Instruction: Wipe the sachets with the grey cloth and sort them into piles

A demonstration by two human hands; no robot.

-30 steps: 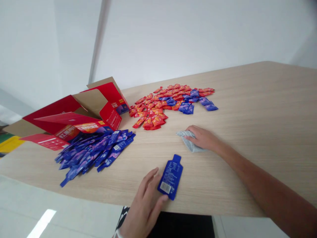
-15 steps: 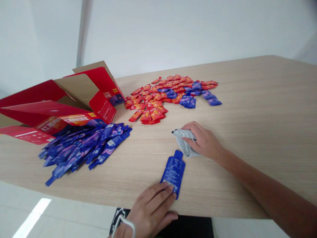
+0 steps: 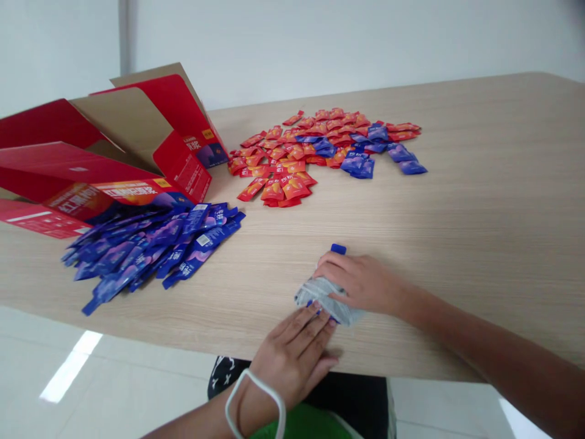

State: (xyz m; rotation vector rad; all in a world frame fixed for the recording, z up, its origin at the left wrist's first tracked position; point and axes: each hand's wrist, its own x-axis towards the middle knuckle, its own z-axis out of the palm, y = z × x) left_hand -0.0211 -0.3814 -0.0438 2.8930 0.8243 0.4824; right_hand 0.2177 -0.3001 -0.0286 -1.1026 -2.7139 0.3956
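Observation:
A blue spouted pouch (image 3: 338, 249) lies on the table near its front edge, mostly hidden under the cloth and my fingers; its spout end sticks out at the far side. My left hand (image 3: 297, 353) rests with its fingers stretched flat on the pouch's near end. In my right hand (image 3: 368, 281) is a folded grey cloth (image 3: 329, 299), pressed down over the middle of the pouch. The cloth's near edge meets the fingertips of my left hand.
Two open red cartons (image 3: 185, 164) stand at the left. In front of them is a heap of blue pouches (image 3: 150, 247). Small orange-red sachets (image 3: 292, 152) spread across the back, with several small blue sachets (image 3: 359, 163) on and beside them. The table's front edge (image 3: 365, 369) runs close below my hands.
My right hand has brought the cloth from beside the pouch's spout onto the pouch. My left hand stays flat on its near end. The head view has shifted slightly.

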